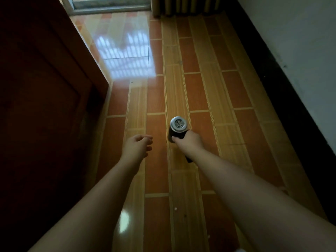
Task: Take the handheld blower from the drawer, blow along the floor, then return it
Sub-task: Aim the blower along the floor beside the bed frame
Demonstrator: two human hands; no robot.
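Note:
My right hand (190,141) is shut on the black handheld blower (177,127), held out over the tiled floor (200,88). The blower's round silver grille end faces up toward me; its black handle end shows below my wrist. My left hand (139,145) hangs beside it to the left, empty, with fingers loosely curled and apart. The drawer is not in view.
A dark wooden cabinet or door (45,106) fills the left side. A white wall with a black skirting strip (272,79) runs along the right. A doorway sill (109,6) and a curtain (181,6) lie far ahead. A small white speck (175,208) lies on the floor.

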